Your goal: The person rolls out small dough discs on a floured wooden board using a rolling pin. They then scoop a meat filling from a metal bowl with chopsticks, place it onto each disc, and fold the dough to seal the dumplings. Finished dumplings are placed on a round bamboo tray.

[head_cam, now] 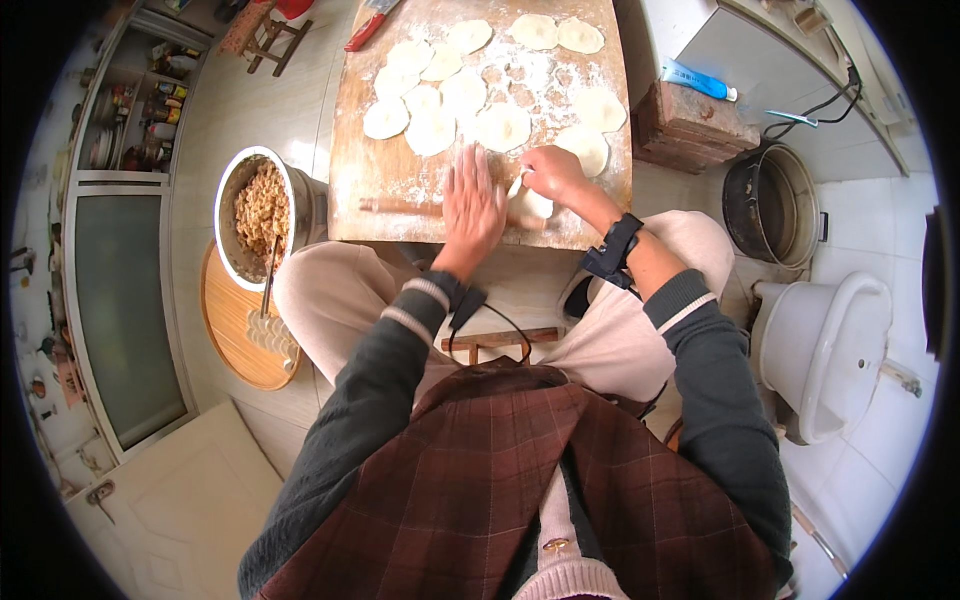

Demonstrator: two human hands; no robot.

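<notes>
My left hand [474, 201] lies flat, fingers stretched out, across a thin wooden rolling pin [397, 207] near the front edge of a floured wooden board [390, 169]. The pin looks blurred, and its middle is hidden under my palm. Pinched in my right hand [556, 171] is the edge of a dough wrapper [537, 204], which lies by the pin's right part. Several rolled round wrappers [504, 126] spread over the board beyond my hands, some overlapping. Small floured dough pieces [521, 94] sit among them.
To the left, a metal pot [223, 199] holds minced filling [262, 206] and chopsticks [268, 277]. Below it, a round wooden tray [225, 330] carries dumplings [271, 339]. A red-handled knife [366, 32] lies at the board's far left. Bricks [701, 124] and a dark pot [772, 202] stand right.
</notes>
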